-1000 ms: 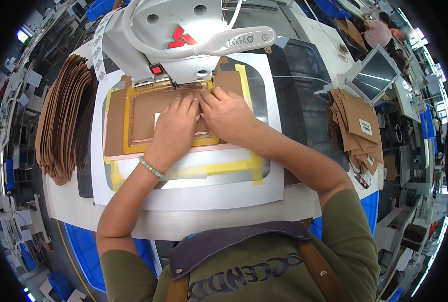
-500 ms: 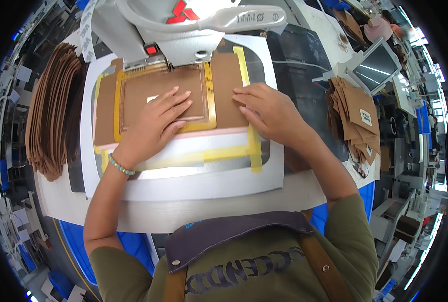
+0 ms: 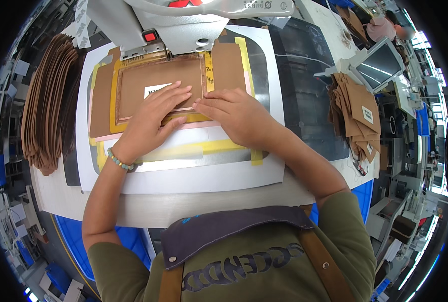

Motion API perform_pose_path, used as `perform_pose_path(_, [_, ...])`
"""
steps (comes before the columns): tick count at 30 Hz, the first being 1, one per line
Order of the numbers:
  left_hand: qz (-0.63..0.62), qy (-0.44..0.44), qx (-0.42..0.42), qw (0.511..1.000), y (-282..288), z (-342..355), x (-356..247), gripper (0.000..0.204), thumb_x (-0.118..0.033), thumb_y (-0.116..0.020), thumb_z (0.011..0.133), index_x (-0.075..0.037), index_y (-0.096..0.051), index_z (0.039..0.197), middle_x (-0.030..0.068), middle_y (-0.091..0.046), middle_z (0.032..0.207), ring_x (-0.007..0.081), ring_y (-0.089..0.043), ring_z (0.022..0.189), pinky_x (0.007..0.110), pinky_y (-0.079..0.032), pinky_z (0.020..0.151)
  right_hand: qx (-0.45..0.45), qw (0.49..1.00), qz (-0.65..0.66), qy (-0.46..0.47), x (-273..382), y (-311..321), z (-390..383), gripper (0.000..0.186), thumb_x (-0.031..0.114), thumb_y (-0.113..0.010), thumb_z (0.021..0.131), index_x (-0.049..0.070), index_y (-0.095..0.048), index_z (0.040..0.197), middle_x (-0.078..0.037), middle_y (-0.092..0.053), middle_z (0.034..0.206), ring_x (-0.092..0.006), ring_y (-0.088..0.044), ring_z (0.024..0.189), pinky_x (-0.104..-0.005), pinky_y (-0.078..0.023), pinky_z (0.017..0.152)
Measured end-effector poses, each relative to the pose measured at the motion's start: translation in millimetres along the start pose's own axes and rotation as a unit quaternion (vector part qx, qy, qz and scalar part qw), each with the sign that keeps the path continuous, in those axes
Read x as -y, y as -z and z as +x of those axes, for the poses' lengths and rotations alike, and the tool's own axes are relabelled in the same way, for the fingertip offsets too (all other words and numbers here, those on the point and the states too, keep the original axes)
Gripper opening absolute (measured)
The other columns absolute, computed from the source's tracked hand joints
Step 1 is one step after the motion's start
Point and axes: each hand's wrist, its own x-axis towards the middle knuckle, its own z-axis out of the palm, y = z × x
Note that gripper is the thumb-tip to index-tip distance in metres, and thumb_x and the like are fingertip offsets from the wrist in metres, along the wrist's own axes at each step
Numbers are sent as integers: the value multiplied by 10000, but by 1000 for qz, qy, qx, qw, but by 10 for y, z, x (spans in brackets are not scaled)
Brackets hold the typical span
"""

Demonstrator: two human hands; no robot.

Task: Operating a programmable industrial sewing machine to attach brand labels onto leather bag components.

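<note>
A brown panel [image 3: 105, 95] lies under a yellow rectangular frame [image 3: 115, 93] beneath the grey sewing machine head [image 3: 173, 35]. Inside the frame is a white label [image 3: 151, 91], partly covered by my fingers. My left hand [image 3: 153, 118] rests open across the frame's lower left part, fingers stretched out. My right hand [image 3: 236, 113] is open at the frame's lower right corner, fingertips on its inner edge and thumb side toward me. Underneath are a white sheet [image 3: 184, 183] and a metal plate with yellow tape strips [image 3: 224, 146].
Tall brown piece stacks stand at left [image 3: 48, 100]; labelled brown pieces [image 3: 352, 108] pile at right beside a tilted screen [image 3: 377, 65], cable and dark board [image 3: 304, 75]. Blue bins [image 3: 73, 236] sit below the table edge. Another person [image 3: 377, 27] is at the upper right.
Half a second ago my right hand was on the panel's right part; it has moved left to the frame's corner. My hands were closer together a second ago. The whole view has shifted.
</note>
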Motion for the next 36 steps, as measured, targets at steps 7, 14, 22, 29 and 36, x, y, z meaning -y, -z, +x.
perform_pose_path(7, [95, -43, 40, 994, 70, 32, 29, 565, -350, -732, 965, -122, -629, 1472, 38, -523, 1616, 309, -428, 1514, 484, -364, 1227, 0, 1000, -1, -2, 38, 15, -19, 391, 24, -651, 898, 37, -724, 1281, -93, -743, 1268, -282, -685, 1218, -393, -563, 1011])
perform_pose_path(14, [139, -47, 16, 989, 56, 39, 53, 549, -394, -741, 948, -123, -669, 1420, 33, -543, 1595, 308, -456, 1485, 483, -394, 1175, 6, 1000, 1, -4, 60, 21, 4, 403, 21, -660, 879, 33, -725, 1276, -107, -742, 1260, -282, -694, 1203, -395, -560, 1002])
perform_pose_path(22, [83, -88, 21, 992, 105, 46, 82, 446, -350, -740, 959, -107, -728, 1334, 55, -626, 1503, 327, -489, 1458, 489, -396, 1167, -48, 998, -31, 6, 46, -43, 57, 363, 40, -673, 876, 12, -737, 1232, -117, -759, 1170, -285, -711, 1111, -401, -572, 939])
perform_pose_path(29, [62, -51, 6, 997, 63, 169, 130, 471, -277, -695, 997, -118, -658, 1438, 83, -566, 1565, 319, -439, 1507, 487, -386, 1182, -24, 1000, -10, 16, 69, -37, 73, 339, 36, -671, 851, -9, -735, 1181, -123, -759, 1118, -270, -721, 1053, -380, -591, 898])
perform_pose_path(36, [98, -76, 24, 992, 98, 214, 141, 498, -298, -702, 993, -103, -644, 1447, 83, -550, 1579, 315, -434, 1508, 478, -390, 1180, -24, 999, -15, 18, 99, -39, 54, 349, 28, -671, 835, -16, -733, 1176, -135, -753, 1150, -278, -711, 1080, -385, -582, 920])
